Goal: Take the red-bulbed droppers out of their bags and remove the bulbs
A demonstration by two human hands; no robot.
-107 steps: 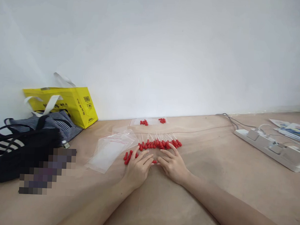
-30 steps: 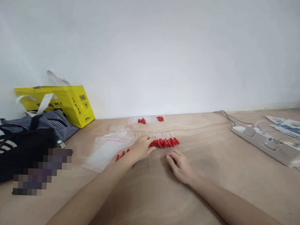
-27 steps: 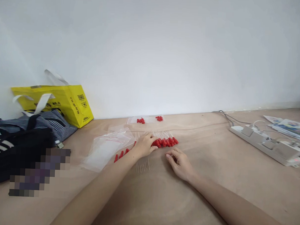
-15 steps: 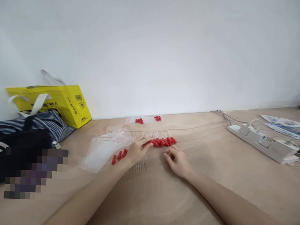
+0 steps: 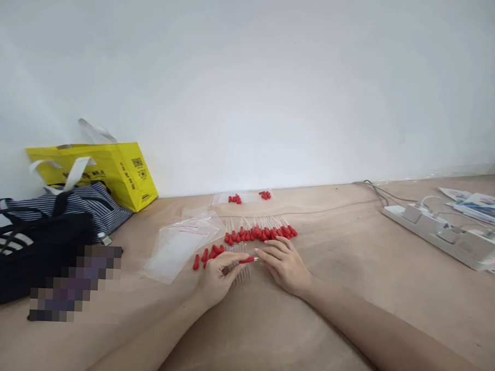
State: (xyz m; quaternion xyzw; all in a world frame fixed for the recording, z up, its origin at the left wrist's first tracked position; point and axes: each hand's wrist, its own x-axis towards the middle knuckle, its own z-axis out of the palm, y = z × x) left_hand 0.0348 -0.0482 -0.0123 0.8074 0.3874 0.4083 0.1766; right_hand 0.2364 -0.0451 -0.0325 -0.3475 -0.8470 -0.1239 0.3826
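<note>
My left hand (image 5: 219,274) pinches a dropper by its red rubber bulb (image 5: 247,260) between thumb and fingers. The bulb lies sideways, and a short clear glass end points from it towards my right hand (image 5: 284,265). My right fingers are closed round that glass end; most of the tube is hidden. Beyond my hands lies a row of glass droppers with red bulbs (image 5: 265,233), bulbs facing me. Several loose red bulbs (image 5: 204,255) lie beside my left hand. Behind its fingertips are bare glass tubes (image 5: 243,273), partly covered.
Clear zip bags (image 5: 175,248) lie to the left, and another bag with red bulbs (image 5: 251,198) lies near the wall. A yellow bag (image 5: 125,169), a striped bag (image 5: 82,203) and a black bag (image 5: 39,253) stand far left. At right are a power strip (image 5: 438,235) and printed papers (image 5: 482,206).
My left hand has come back from the dropper row, nearer to me, with a red bulb showing in its fingers. My right hand has moved slightly left, its fingertips meeting the dropper.
</note>
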